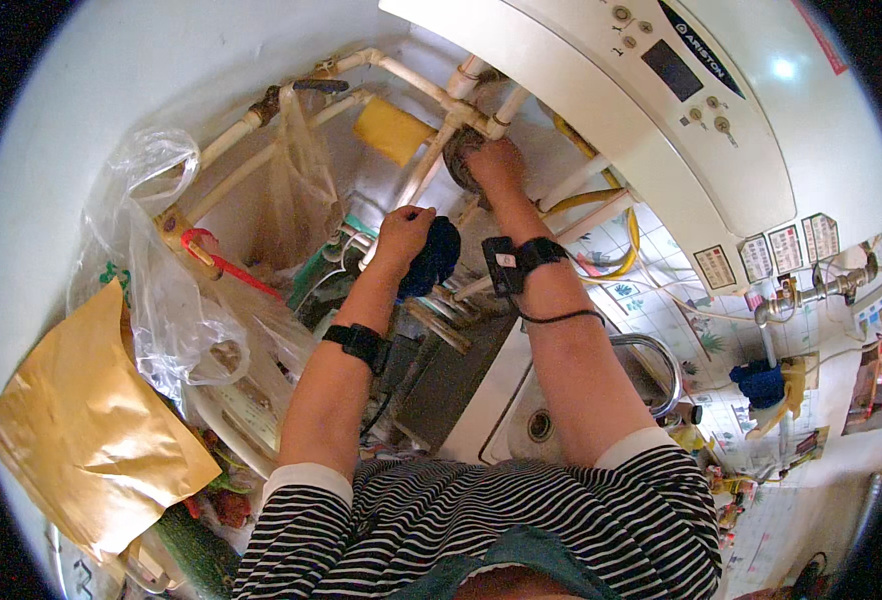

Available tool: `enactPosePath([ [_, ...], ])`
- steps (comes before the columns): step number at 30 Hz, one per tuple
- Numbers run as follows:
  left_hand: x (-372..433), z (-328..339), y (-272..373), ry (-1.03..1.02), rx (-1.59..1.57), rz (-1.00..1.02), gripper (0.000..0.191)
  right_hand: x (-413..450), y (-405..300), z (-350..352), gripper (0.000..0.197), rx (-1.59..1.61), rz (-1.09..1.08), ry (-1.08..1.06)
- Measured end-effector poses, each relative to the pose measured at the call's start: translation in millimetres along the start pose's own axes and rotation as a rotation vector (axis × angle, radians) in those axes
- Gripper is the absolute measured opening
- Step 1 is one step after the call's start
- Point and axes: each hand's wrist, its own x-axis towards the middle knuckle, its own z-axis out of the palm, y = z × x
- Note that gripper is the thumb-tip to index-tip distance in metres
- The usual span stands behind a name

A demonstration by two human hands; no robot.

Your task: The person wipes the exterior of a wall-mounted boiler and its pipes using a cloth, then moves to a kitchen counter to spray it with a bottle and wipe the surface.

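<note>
My left hand (403, 236) is closed, thumb and fingertips pinched at the upper edge of a dark blue cloth (437, 259). The cloth hangs beside the hand, in front of the pipes; its far side is hidden. Higher up, my right hand (499, 169) has its fingers curled at the rim of a round, grey-brown object (458, 161) just below a pipe joint. What that object is cannot be made out. White water pipes (418, 174) run along the wall around both hands. A yellow cloth or sponge (394, 132) hangs by the pipes, left of my right hand.
An Ariston water heater (621, 97) juts out at upper right. Clear plastic bags (178, 322) hang from the pipes at left, near a brown paper bag (96, 427). A sink (512, 420) with a curved metal faucet (670, 375) lies below my right arm. A yellow hose (628, 240) loops nearby.
</note>
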Motion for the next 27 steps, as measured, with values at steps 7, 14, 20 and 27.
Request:
enactPosePath([
  [7,6.9,-7.3,-10.4,-0.024,-0.067,0.015,0.034,10.4,24.7,-1.4,0.041,0.03,-0.224,-0.056],
  [14,18.5,50.2,10.6,-0.163,0.03,0.137,0.055,16.5,18.4,6.5,0.045,-0.132,-0.004,0.023],
  [20,41.8,47.3,3.4,-0.145,0.107,0.165,0.069,-9.1,1.4,-25.8,0.045,0.054,-0.181,-0.084],
  [27,54.3,80.0,-0.4,-0.235,-0.439,0.088,0.072,17.6,20.3,0.0,0.043,0.124,-0.133,0.029],
])
